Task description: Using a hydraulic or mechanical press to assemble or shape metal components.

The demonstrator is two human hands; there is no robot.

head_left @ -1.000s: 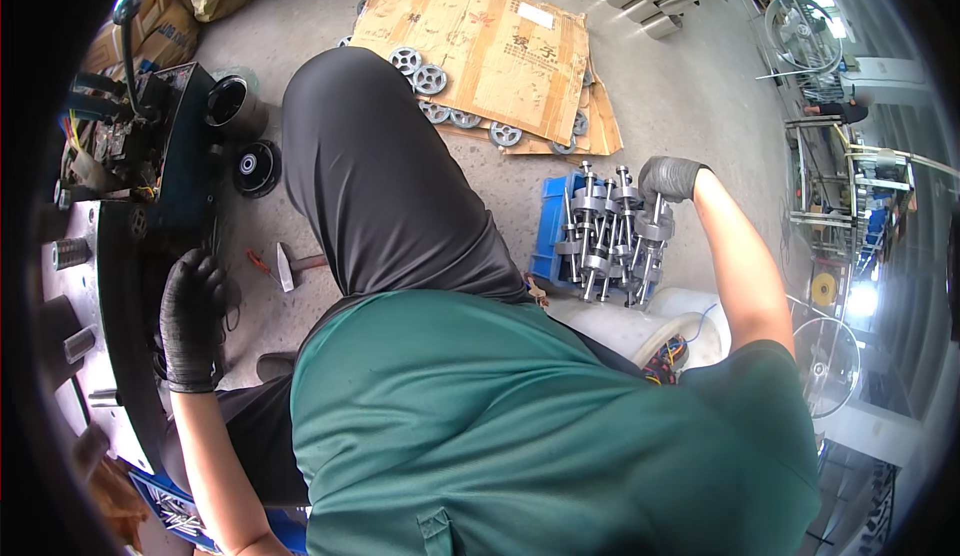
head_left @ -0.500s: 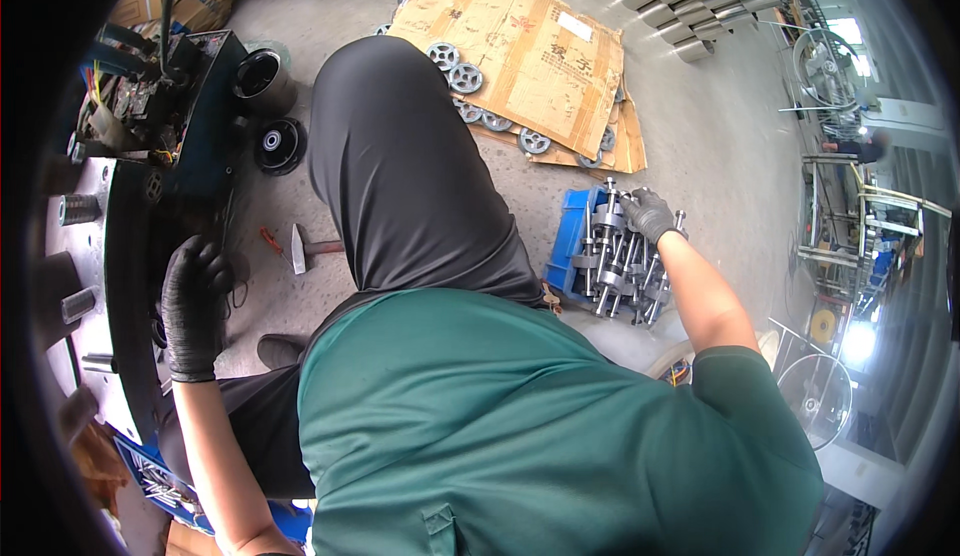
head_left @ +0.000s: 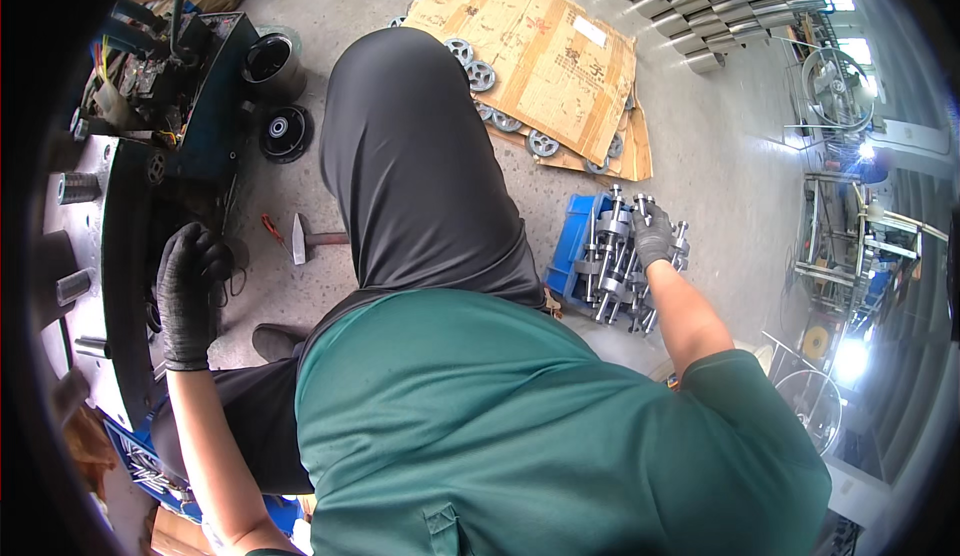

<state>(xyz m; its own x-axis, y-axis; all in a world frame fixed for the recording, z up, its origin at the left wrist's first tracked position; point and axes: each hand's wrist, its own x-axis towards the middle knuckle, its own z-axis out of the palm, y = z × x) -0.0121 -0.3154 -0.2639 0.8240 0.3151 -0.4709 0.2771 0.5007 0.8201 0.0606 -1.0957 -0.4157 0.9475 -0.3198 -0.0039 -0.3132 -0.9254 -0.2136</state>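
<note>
My right hand (head_left: 653, 237), in a dark glove, is at the far side of a pile of metal axles with thick collars (head_left: 611, 274). Its fingers are bent round one axle (head_left: 641, 205) whose end sticks out beyond them. The pile lies in and over a blue plastic crate (head_left: 570, 246) on the floor, to the right of my knee. Off to the left, my gloved left hand (head_left: 188, 294) is raised beside a machine's metal plate (head_left: 92, 286). The left fingers are curled in, and whatever they may hold is hidden.
A hammer (head_left: 302, 240) and red-handled pliers (head_left: 272, 227) lie on the floor by my leg. Beyond them are a black wheel hub (head_left: 286, 134) and a dark round pot (head_left: 272, 68). Cardboard sheets (head_left: 530, 46) lie over grey spoked wheels (head_left: 481, 77). Shiny metal tubes (head_left: 690, 6) are stacked far right.
My right hand has shifted slightly down and its fingers have moved over an axle on the pile. The left hand stays curled in nearly the same place. The whole view has tilted a little.
</note>
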